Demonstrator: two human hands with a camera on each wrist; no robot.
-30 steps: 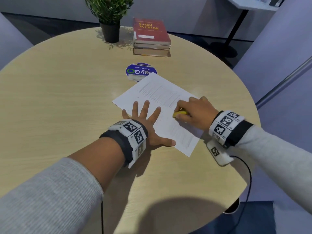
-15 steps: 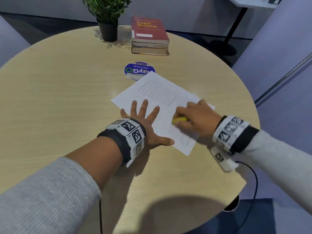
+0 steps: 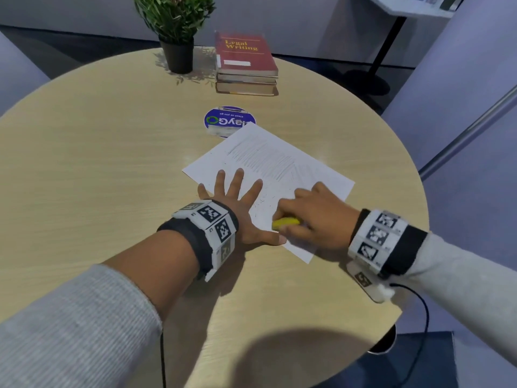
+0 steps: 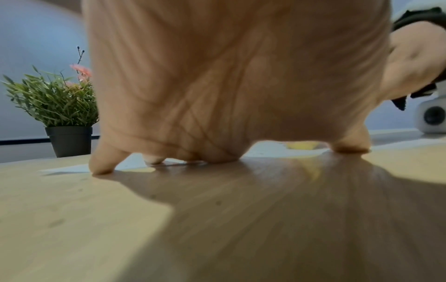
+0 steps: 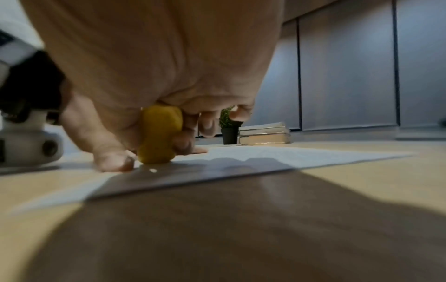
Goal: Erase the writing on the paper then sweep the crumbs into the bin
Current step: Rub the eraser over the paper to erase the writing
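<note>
A white sheet of paper [image 3: 277, 161] with faint pencil lines lies slanted on the round wooden table [image 3: 98, 163]. My left hand [image 3: 237, 203] presses flat on the sheet's left part, fingers spread. My right hand [image 3: 313, 217] grips a yellow eraser [image 3: 285, 223] and holds it down on the paper's near corner, just right of my left thumb. In the right wrist view the eraser [image 5: 159, 135] stands on the sheet [image 5: 277, 158] with a small crumb [image 5: 152, 170] beside it. Dark eraser crumbs [image 3: 263, 201] dot the paper between the hands. No bin is in view.
A round blue sticker [image 3: 228, 121] sits partly under the paper's far corner. Behind it stand a stack of books [image 3: 246, 65] with a red one on top and a potted plant [image 3: 176, 29]. The table edge [image 3: 414, 191] runs close to my right wrist.
My right hand has slid the eraser toward me and to the left along the sheet, ending near my left thumb. The left hand has stayed flat on the paper.
</note>
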